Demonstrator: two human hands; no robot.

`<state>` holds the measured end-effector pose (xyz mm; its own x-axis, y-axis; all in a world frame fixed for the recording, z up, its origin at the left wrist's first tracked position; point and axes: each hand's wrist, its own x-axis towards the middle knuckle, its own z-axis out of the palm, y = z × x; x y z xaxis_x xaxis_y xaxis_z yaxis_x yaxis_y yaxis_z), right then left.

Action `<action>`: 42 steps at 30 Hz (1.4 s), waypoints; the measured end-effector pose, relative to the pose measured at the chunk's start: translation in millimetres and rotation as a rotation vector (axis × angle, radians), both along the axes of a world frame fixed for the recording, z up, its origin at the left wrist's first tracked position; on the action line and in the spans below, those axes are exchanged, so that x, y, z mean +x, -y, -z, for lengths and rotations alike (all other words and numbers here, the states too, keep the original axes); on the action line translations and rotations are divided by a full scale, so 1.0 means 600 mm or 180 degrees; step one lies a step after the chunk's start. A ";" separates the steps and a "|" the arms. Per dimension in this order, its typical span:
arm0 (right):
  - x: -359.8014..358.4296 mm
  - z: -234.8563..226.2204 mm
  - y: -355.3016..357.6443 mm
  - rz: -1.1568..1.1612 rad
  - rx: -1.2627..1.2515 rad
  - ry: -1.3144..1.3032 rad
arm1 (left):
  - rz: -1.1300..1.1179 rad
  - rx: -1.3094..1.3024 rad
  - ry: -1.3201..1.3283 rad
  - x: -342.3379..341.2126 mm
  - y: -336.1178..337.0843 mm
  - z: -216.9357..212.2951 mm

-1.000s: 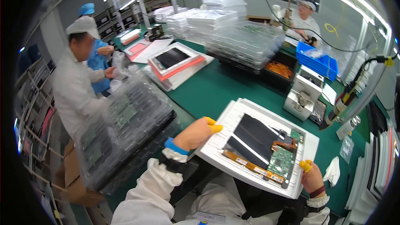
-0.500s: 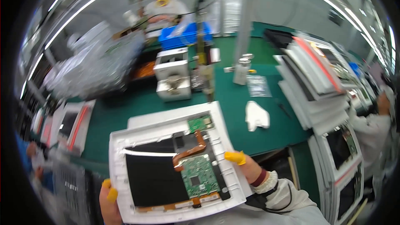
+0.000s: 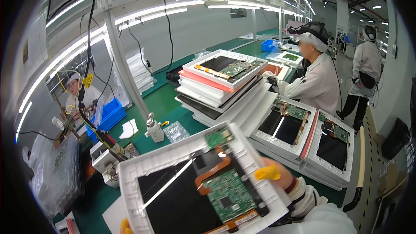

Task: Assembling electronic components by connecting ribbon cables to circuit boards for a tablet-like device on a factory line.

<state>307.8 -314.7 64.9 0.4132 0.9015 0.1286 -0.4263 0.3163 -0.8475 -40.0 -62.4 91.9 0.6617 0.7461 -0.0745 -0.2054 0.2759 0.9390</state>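
Note:
Between my two hands I hold a display panel in a white plastic frame (image 3: 128, 182), tilted, its back side facing up. A green circuit board (image 3: 229, 195), a copper-coloured flex cable (image 3: 214, 173) and a white strip over black sheeting lie inside the frame. My right hand (image 3: 279, 174) grips its right edge, a yellow finger cot on the thumb on top. At the lower left edge only yellow-covered fingertips of my left hand (image 3: 125, 226) show; the rest is hidden. Beyond the panel is a stack of similar framed panels (image 3: 223, 71) with coloured sheets between them.
More framed panels (image 3: 284, 123) are piled at the right. On the green table stand a white pump bottle (image 3: 154, 131), a blue bin (image 3: 113, 115) and a white box (image 3: 102, 158). Plastic-wrapped trays (image 3: 58, 177) sit at the left. A co-worker (image 3: 318, 69) sits at the right.
My view has turned to the right, bringing the stacks and the co-worker further into sight. The framed panel has come along, now more tilted, with both hands still on it.

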 end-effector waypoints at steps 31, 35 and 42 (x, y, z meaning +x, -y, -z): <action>0.467 -0.228 -0.258 0.2682 0.1080 -0.0117 | 0.0624 -0.0722 0.0690 0.012 -0.014 0.092; 0.465 -0.219 -0.257 0.2752 0.0871 -0.0148 | 0.0579 -0.0631 0.0824 0.010 -0.015 0.097; 0.464 -0.226 -0.231 0.2396 0.0747 -0.0110 | 0.0661 -0.0393 0.0926 0.017 -0.012 0.103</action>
<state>585.9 -175.9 200.3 0.9088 0.3288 0.2567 -0.0516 0.6993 -0.7130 -30.0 -55.0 29.9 0.8047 0.5908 0.0578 -0.3862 0.4472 0.8068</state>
